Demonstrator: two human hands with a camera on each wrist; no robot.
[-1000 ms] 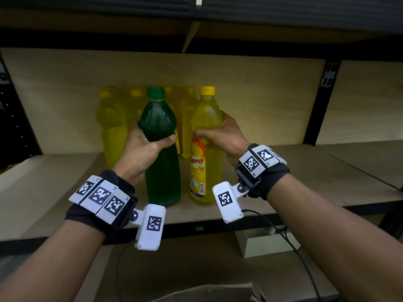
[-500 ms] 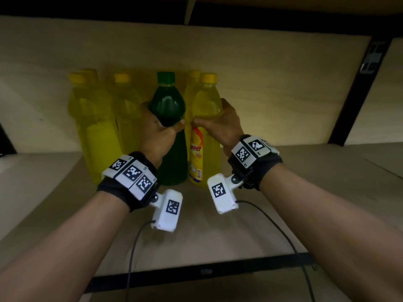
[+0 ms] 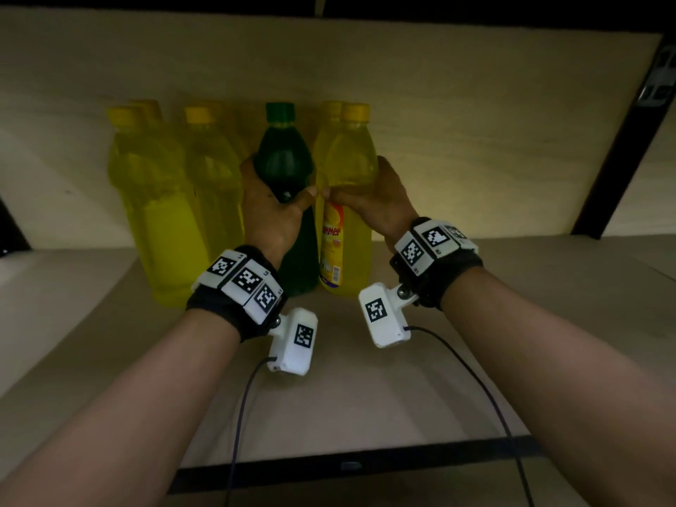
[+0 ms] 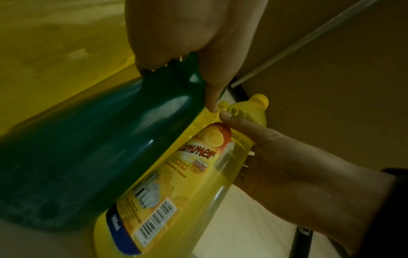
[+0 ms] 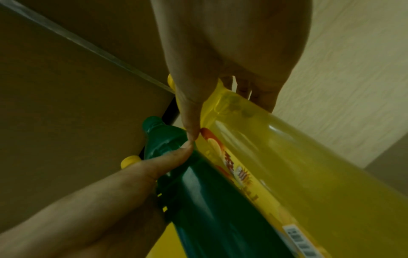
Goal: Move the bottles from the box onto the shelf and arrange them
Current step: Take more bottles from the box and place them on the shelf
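A dark green bottle (image 3: pixel 289 166) with a green cap stands upright on the wooden shelf (image 3: pixel 365 397). My left hand (image 3: pixel 270 210) grips it round the shoulder. Right beside it stands a yellow bottle (image 3: pixel 349 170) with a red and yellow label, and my right hand (image 3: pixel 369 203) grips its upper body. The two thumbs nearly touch between the bottles. In the left wrist view the green bottle (image 4: pixel 92 148) and the labelled yellow bottle (image 4: pixel 176 183) lie side by side. The right wrist view shows the yellow bottle (image 5: pixel 298 165) against the green bottle (image 5: pixel 209 200).
Several more yellow bottles (image 3: pixel 161 214) stand in rows to the left and behind, close to the shelf's back panel (image 3: pixel 475 122). A black upright post (image 3: pixel 618 148) bounds the shelf at the right. Cables run from both wrist cameras over the shelf's front edge (image 3: pixel 351 464).
Both hands have pushed the green and the yellow bottle deeper into the shelf, next to the other bottles. The head camera has come closer and the box below is out of sight.
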